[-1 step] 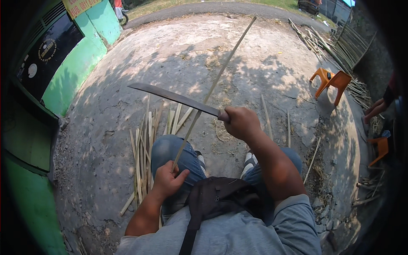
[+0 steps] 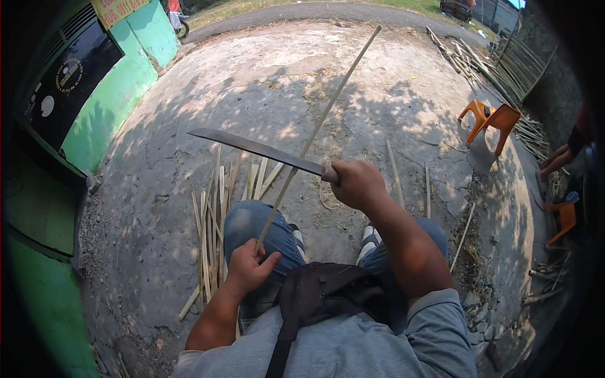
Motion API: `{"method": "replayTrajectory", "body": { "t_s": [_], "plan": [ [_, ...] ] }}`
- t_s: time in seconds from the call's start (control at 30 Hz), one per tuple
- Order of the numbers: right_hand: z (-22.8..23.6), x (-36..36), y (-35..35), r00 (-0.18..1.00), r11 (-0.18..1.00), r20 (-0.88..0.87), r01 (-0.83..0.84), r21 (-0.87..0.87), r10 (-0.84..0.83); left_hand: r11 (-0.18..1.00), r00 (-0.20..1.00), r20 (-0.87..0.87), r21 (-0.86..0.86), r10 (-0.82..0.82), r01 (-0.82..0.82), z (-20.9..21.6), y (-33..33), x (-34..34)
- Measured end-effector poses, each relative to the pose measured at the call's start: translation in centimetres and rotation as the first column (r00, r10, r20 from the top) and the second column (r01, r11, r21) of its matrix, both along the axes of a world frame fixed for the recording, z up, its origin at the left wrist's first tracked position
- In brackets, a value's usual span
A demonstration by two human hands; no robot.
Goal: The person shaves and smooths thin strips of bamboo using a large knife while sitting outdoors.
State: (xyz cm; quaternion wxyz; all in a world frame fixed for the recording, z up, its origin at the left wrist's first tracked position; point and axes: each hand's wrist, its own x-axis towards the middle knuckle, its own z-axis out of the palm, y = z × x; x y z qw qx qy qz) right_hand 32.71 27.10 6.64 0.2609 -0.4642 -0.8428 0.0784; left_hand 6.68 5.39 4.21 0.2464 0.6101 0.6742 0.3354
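Note:
My left hand (image 2: 250, 264) is closed around the lower end of a long, thin bamboo strip (image 2: 332, 99), beside my left knee. The strip slants up and away to the right. My right hand (image 2: 359, 183) grips the short handle of a machete (image 2: 255, 148). Its long dark blade points left and crosses over the strip, hiding a small part of it; whether the edge touches the strip I cannot tell. Several split bamboo strips (image 2: 207, 233) lie in a loose bunch on the ground left of my left leg.
An orange plastic chair (image 2: 490, 123) stands at the right, with a second orange chair (image 2: 561, 220) nearer the rim. Bamboo poles (image 2: 466, 63) are piled at the far right. Another person's hands (image 2: 554, 164) show at the right edge. A green wall (image 2: 107, 120) runs along the left.
The machete and my right hand have shifted very slightly left and nearer to me. My left hand and the bamboo strip look the same.

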Motion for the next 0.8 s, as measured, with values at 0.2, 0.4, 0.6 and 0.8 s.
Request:
{"method": "replayTrajectory", "body": {
  "t_s": [0.2, 0.4, 0.6, 0.8],
  "plan": [
    [1.4, -1.0, -2.8, 0.96, 0.979, 0.195, -0.203, -0.005, 0.2, 1.0, 0.997, -0.075, -0.025, -0.005, 0.003, 0.4, -0.1, 0.2],
    [0.5, 0.5, 0.4, 0.998, 0.998, 0.05, -0.034, -0.049, 0.037, 1.0, 1.0, -0.004, 0.02, 0.017, -0.017, -0.5, 0.0, 0.1],
    [0.4, 0.5, -0.7, 0.99, 0.99, 0.075, -0.117, -0.081, 0.123, 1.0, 1.0, -0.017, 0.002, 0.024, -0.024, -0.6, -0.1, 0.2],
    [0.8, -0.6, -1.6, 0.965, 0.979, 0.168, -0.198, -0.045, 0.203, 0.999, 0.999, -0.032, -0.009, 0.039, -0.039, -0.2, -0.3, 0.5]
  ]
}}
